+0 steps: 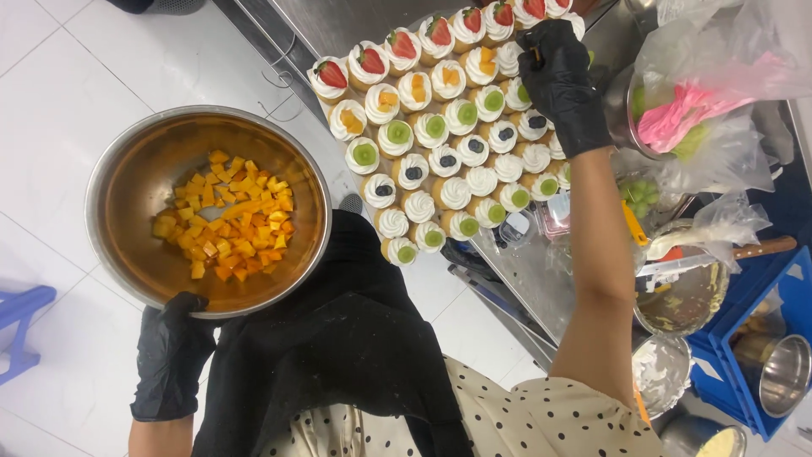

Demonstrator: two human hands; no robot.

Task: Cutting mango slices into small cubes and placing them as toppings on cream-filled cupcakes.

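At the far left, a blue plastic stool (21, 326) stands on the white tiled floor (76, 76). The left hand (173, 355), in a black glove, grips the near rim of a round stainless steel bowl (110, 178), fingers curled shut on the edge, and holds it up over the floor. Inside lies a heap of diced orange-yellow fruit (227, 218), gathered toward the middle and right of the bowl's bottom.

Right of the bowl, a block of small cream-topped cupcakes (448, 144) sits in slanting rows on a steel counter (524, 271). The far row carries strawberry pieces, the next has orange fruit cubes on several cakes, then come rows with green grape halves and dark berries; some near ones show bare cream.

The right hand (558, 80), also in a black glove, reaches over the far end of the block, fingertips pressed together on something small; cannot tell what.

Further right: clear plastic bags (719, 59) with pink things inside, a bunch of green grapes (639, 196), a wooden-handled knife (761, 248), a blue plastic crate (761, 338) holding steel cups.
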